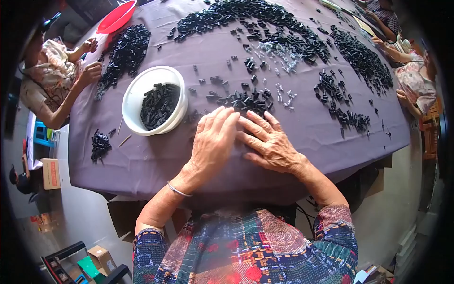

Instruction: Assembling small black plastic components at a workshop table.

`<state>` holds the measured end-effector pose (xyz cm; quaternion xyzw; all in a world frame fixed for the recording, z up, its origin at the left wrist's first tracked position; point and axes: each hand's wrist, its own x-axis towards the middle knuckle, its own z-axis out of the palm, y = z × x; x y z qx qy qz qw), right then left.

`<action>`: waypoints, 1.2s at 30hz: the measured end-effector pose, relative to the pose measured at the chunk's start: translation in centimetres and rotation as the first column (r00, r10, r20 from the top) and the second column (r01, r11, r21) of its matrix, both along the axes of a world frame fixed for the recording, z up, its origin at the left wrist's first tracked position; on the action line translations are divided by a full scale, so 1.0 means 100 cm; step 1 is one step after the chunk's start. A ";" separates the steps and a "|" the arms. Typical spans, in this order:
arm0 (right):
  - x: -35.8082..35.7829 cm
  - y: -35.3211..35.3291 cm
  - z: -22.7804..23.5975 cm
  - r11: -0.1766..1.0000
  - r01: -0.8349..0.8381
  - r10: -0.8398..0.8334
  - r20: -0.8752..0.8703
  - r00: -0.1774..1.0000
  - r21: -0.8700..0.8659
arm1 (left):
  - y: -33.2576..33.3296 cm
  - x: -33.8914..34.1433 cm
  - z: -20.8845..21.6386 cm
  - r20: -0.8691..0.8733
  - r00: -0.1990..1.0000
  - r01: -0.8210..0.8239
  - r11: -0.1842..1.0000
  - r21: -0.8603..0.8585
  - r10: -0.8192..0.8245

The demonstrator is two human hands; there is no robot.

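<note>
My left hand and my right hand lie side by side at the near edge of a small pile of black plastic pieces. The right hand's fingers are spread over the cloth, with their tips at the pieces. On the left, my fingers are stretched out close together; what is under the palm is hidden. To the left of my hands stands a white bucket, partly filled with similar black pieces. Small clear pieces lie scattered to the right of the pile.
A purple-grey cloth covers the table. Large heaps of black pieces spread across its far side, and a red basin sits far left. Thin wooden sticks lie by the bucket. People sit at both sides.
</note>
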<state>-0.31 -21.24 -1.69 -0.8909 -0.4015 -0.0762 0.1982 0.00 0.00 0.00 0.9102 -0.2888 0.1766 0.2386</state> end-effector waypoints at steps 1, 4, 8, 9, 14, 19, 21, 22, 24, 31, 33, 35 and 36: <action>0.001 0.004 0.002 0.999 -0.006 0.005 0.021 1.000 0.034 | 0.000 0.004 0.001 -0.009 1.000 0.006 1.000 0.016 -0.006; 0.014 -0.009 0.004 0.967 0.145 -0.165 0.079 0.983 0.211 | -0.011 0.011 0.000 -0.001 1.000 0.011 0.999 0.047 -0.011; 0.029 -0.014 -0.002 0.942 0.335 -0.335 0.114 0.935 0.020 | -0.021 0.015 -0.007 -0.051 0.995 0.094 0.981 0.170 -0.086; 0.029 -0.013 -0.005 0.953 0.301 -0.298 0.094 0.950 -0.019 | -0.022 0.016 -0.009 -0.092 0.992 0.106 0.973 0.205 -0.088; 0.018 -0.004 -0.007 0.980 0.154 -0.154 -0.008 0.988 0.127 | -0.009 0.008 -0.009 -0.163 0.984 -0.015 0.947 0.320 0.071; 0.021 -0.006 0.001 0.980 0.194 -0.196 0.047 0.979 0.048 | -0.002 0.004 -0.009 -0.192 0.972 -0.064 0.942 0.328 0.133; 0.028 -0.001 -0.006 0.983 0.181 -0.182 0.027 0.983 0.026 | -0.004 0.006 -0.012 -0.196 0.975 -0.030 0.941 0.338 0.101; 0.029 0.002 -0.005 0.992 0.128 -0.129 0.029 0.991 0.005 | -0.006 0.006 -0.013 -0.206 0.975 -0.001 0.936 0.351 0.078; 0.024 0.006 -0.002 0.995 0.101 -0.101 0.011 0.995 0.000 | -0.007 0.002 -0.014 -0.212 0.975 0.023 0.927 0.374 0.061; -0.002 -0.025 0.001 0.996 0.082 -0.083 -0.018 0.996 -0.029 | 0.002 -0.014 -0.010 -0.237 0.970 0.034 0.937 0.347 0.052; -0.003 -0.028 0.005 0.994 0.105 -0.105 0.002 0.994 -0.001 | -0.004 -0.015 -0.001 -0.252 0.968 0.068 0.961 0.269 0.003; -0.009 -0.031 0.004 0.995 0.103 -0.103 0.006 0.995 -0.011 | -0.011 -0.021 -0.003 -0.244 0.968 0.124 0.952 0.278 -0.055; -0.013 -0.031 0.004 0.994 0.102 -0.102 -0.009 0.995 -0.042 | -0.013 -0.023 -0.008 -0.259 0.963 0.148 0.948 0.281 -0.073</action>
